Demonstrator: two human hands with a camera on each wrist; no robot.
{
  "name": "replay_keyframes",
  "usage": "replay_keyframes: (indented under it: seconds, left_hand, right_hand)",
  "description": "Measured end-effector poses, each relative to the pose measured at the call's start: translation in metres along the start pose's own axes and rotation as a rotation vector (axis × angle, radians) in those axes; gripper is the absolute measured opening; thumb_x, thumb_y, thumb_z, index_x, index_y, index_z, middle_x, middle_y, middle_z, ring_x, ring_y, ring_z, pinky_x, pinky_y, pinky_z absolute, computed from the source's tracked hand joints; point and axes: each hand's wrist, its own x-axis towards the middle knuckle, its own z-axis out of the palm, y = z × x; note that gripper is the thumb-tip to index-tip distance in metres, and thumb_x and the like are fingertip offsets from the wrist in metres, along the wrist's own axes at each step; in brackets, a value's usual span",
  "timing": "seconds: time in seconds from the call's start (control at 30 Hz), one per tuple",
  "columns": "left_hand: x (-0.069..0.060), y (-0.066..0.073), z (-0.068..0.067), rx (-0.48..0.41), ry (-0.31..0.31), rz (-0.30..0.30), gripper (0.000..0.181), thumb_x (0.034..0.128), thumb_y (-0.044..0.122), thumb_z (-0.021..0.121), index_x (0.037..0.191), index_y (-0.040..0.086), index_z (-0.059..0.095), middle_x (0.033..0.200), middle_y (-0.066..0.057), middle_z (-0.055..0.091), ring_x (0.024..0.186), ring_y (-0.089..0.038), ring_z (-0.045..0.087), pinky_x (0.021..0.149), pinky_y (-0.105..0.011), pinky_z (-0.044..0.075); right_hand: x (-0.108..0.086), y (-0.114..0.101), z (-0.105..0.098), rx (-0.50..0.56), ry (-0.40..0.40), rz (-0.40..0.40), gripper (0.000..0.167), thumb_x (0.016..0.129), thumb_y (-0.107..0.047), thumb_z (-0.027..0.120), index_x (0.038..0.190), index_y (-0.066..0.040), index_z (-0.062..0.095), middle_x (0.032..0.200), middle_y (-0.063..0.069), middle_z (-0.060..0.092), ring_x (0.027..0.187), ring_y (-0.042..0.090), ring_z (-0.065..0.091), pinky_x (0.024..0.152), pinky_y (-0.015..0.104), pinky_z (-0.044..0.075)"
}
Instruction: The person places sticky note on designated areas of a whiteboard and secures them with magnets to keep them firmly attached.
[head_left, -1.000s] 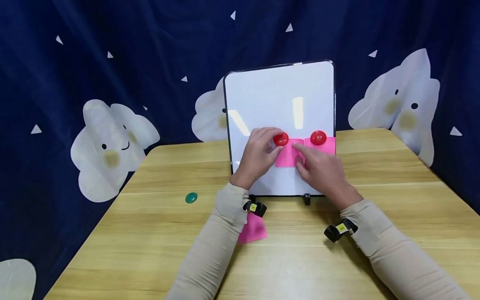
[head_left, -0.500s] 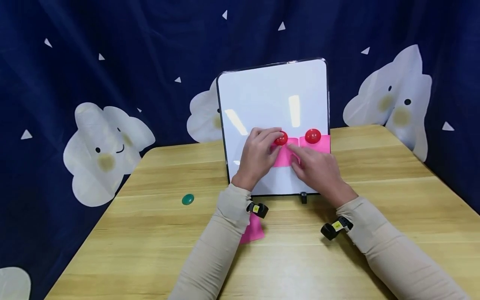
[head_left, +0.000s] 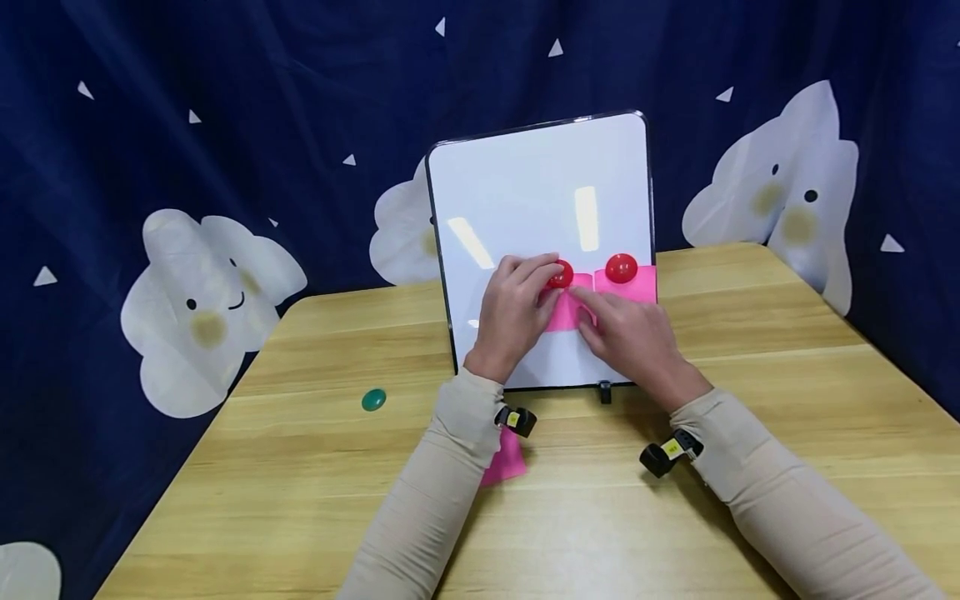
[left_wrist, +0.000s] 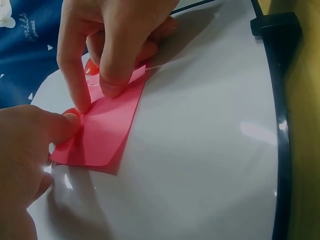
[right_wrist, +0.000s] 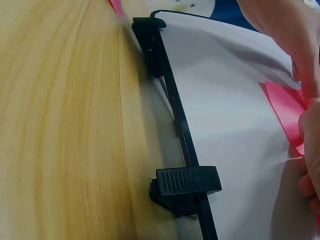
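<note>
A whiteboard (head_left: 517,200) stands upright on black feet. On its lower half are two pink paper squares side by side. My left hand (head_left: 512,308) pinches a round red magnet (head_left: 562,273) at the top edge of the left pink paper (left_wrist: 107,125). My right hand (head_left: 633,333) touches that same paper with its index fingertip, just right of the magnet, the thumb close below. The other red magnet (head_left: 621,268) sits on the right pink paper (head_left: 637,287), with no hand on it. In the left wrist view, the paper's lower edge lifts off the board.
A green magnet (head_left: 373,400) lies on the wooden table (head_left: 300,483) left of the board. Another pink paper (head_left: 510,462) lies partly behind my left forearm. A black foot (right_wrist: 187,181) juts from the board's bottom edge. A dark blue curtain (head_left: 315,75) hangs behind.
My right fingertip has slid left along the pink paper, closer to the held magnet. The left hand keeps its pinch. The whole scene has shifted slightly left in the head view.
</note>
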Motion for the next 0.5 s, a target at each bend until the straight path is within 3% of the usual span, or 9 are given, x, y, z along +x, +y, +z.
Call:
replay_keyframes:
  seconds: [0.5]
  left_hand:
    - [-0.0032,0.0021,0.0046,0.062,0.039,0.019,0.04,0.0859,0.026,0.081,0.121,0.011,0.072,0.13,-0.003,0.066,0.109,-0.019,0.059,0.091,-0.021,0.049]
  right_hand:
    - [0.0011,-0.0012,-0.0005,-0.005,0.0,0.009,0.045,0.084,-0.015,0.076,0.128,-0.008,0.066,0.065,0.006,0.06,0.045,0.016,0.043,0.042,0.028,0.03]
